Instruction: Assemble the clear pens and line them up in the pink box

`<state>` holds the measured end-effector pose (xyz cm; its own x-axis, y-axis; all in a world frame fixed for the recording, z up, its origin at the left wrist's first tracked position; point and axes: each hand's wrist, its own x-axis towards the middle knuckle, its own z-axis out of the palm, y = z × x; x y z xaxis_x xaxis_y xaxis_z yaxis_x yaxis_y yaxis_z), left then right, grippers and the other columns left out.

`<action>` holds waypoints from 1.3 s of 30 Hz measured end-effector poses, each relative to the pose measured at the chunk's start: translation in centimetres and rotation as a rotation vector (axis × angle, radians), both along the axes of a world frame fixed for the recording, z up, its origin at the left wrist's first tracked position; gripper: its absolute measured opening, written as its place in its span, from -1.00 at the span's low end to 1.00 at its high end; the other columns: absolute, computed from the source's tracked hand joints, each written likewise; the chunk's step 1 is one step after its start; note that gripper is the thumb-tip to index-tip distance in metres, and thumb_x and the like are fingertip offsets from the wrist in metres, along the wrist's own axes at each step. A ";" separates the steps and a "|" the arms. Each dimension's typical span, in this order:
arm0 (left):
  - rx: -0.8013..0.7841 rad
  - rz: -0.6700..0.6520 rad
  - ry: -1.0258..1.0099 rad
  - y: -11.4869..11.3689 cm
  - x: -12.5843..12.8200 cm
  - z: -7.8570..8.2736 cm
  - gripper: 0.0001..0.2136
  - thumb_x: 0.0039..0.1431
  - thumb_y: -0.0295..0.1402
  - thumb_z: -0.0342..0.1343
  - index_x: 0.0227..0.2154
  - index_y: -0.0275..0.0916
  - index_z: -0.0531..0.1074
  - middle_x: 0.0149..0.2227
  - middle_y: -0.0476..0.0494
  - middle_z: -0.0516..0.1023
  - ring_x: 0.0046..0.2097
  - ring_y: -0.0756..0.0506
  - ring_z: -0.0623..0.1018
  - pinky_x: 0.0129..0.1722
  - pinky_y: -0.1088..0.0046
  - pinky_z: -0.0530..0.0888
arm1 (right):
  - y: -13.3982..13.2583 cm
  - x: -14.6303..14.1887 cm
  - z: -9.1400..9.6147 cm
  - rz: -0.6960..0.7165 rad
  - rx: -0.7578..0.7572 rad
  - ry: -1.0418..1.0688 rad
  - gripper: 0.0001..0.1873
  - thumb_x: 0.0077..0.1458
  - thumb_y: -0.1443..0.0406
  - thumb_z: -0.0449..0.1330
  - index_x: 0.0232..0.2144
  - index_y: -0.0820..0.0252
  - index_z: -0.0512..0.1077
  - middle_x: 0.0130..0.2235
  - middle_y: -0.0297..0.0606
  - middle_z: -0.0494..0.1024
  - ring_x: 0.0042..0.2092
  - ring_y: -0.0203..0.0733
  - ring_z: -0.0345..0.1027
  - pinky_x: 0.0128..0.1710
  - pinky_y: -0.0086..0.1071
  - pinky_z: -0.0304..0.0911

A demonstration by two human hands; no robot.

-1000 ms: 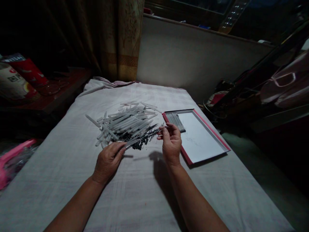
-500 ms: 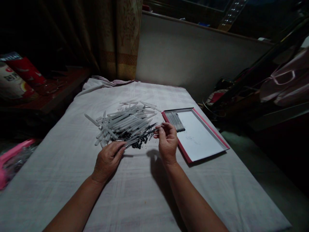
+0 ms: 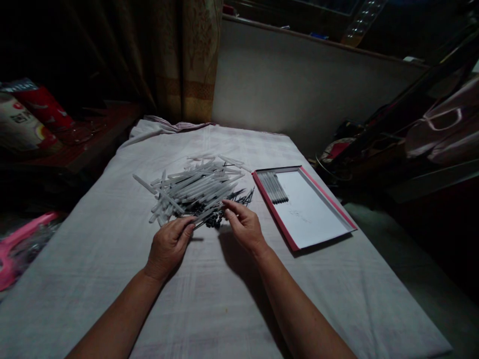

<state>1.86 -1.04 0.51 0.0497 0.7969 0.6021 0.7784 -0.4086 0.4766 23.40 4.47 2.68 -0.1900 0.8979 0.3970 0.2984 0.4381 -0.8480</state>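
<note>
My left hand [image 3: 170, 244] is closed, pinching the near end of a translucent pen barrel [image 3: 204, 215] between thumb and fingers. At the far end of that barrel, the thumb and fingertips of my right hand [image 3: 245, 227] are pressed together; the exact grip there is hard to make out. Just beyond both hands lies a pile of pen barrels [image 3: 198, 187], whitish and clear. Small black pen caps [image 3: 214, 221] are heaped at its near side, partly behind the held pen. Dark-tipped pen refills [image 3: 247, 198] stick out at the pile's right.
A shallow red-edged box lid [image 3: 314, 214] lies to the right, with a row of black-ended pens [image 3: 273, 188] in its far left corner. A pale cloth [image 3: 209, 299] covers the table. Packages [image 3: 26, 124] stand on a side table at left, near a pink object [image 3: 22, 237].
My right hand has moved left and nearer to my left hand. The thin dark refill that stretched between the hands now shows much less, and the hands sit at the barrel's two ends.
</note>
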 end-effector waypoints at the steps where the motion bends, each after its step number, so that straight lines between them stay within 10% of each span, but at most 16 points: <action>1: 0.004 0.002 0.000 0.0 0.0 0.0 -0.74 0.37 -0.21 0.00 -0.12 -0.18 0.54 -0.19 -0.14 0.70 -0.19 -0.12 0.67 -0.11 0.37 0.57 | 0.1 0.3 -0.1 -0.018 0.017 -0.093 -0.74 0.21 0.34 0.13 -0.14 0.13 0.60 -0.18 -0.18 0.65 -0.14 -0.17 0.52 -0.10 -0.31 0.39; 7: -0.031 0.003 0.000 0.0 0.0 0.0 -0.74 0.36 -0.19 0.01 -0.11 -0.17 0.55 -0.18 -0.15 0.69 -0.17 -0.14 0.67 -0.10 0.34 0.58 | 0.2 0.6 0.0 0.068 0.001 -0.771 -0.76 0.21 0.34 0.18 -0.15 0.04 0.61 -0.20 -0.22 0.59 -0.19 -0.18 0.46 -0.27 -0.41 0.30; 14: -0.024 -0.008 0.005 0.0 0.0 0.1 -0.76 0.35 -0.21 0.02 -0.12 -0.16 0.55 -0.20 -0.13 0.69 -0.18 -0.12 0.66 -0.13 0.36 0.56 | 0.7 -0.4 1.1 0.096 -0.050 -0.964 -0.78 0.29 0.29 0.09 -0.15 0.08 0.54 -0.12 -0.16 0.56 -0.17 -0.14 0.46 -0.26 -0.37 0.31; 19: 0.018 -0.026 0.048 -0.1 0.1 0.2 -0.78 0.36 -0.24 0.04 -0.11 -0.18 0.53 -0.19 -0.15 0.69 -0.18 -0.13 0.66 -0.13 0.37 0.55 | 0.5 0.2 0.0 0.032 -0.141 -0.353 -0.78 0.18 0.35 0.15 -0.13 0.17 0.51 -0.14 -0.16 0.61 -0.11 -0.15 0.47 -0.08 -0.29 0.35; 26: -0.035 -0.080 0.141 -0.4 0.4 0.7 -0.75 0.36 -0.22 0.01 -0.10 -0.17 0.53 -0.21 -0.16 0.69 -0.20 -0.14 0.66 -0.16 0.34 0.54 | -1.6 0.1 -1.1 0.030 -0.773 0.675 -0.63 -0.10 0.07 0.42 -0.31 0.19 0.54 -0.38 -0.27 0.61 -0.53 -0.38 0.36 -0.67 -0.58 0.11; 39: 0.002 -0.111 0.209 -0.7 0.8 1.2 -0.79 0.35 -0.28 0.05 -0.10 -0.18 0.53 -0.23 -0.14 0.70 -0.23 -0.13 0.66 -0.19 0.34 0.51 | -1.8 0.4 -0.6 0.132 -1.005 0.923 -0.63 -0.29 0.22 0.55 -0.38 0.22 0.58 -0.44 -0.29 0.57 -0.54 -0.45 0.25 -0.68 -0.65 0.04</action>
<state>2.67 -1.77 1.73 0.2612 0.7781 0.5713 0.8101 -0.4985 0.3086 23.84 2.71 2.08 -0.3201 0.8677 -0.3803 -0.5384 -0.4969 -0.6806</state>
